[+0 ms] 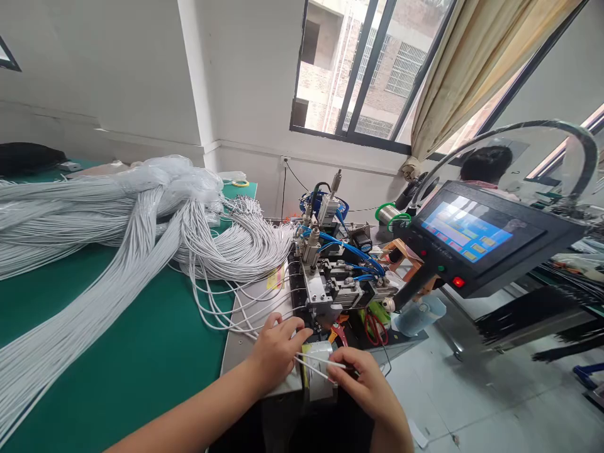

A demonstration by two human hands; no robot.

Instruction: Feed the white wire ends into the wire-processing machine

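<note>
Two thin white cables (313,366) span the gap between my hands, over a small white block with yellow tape at the machine's front edge. My left hand (278,346) is closed over these cables, its index finger pointing toward the machine; its palm side is hidden. My right hand (365,380) pinches the cables close to their ends between thumb and fingers. Behind my hands stands a bench machine (314,251) with metal cylinders and blue air hoses. More white cables run from its left side into a large bundle (236,242).
A green table (179,333) on the left carries long bundles of white cable. A control panel (467,226) with a lit screen leans in on the right. Red-handled scissors (375,327) and a green-rimmed wire spool (389,216) are near the machine. Another person (488,165) is in the background.
</note>
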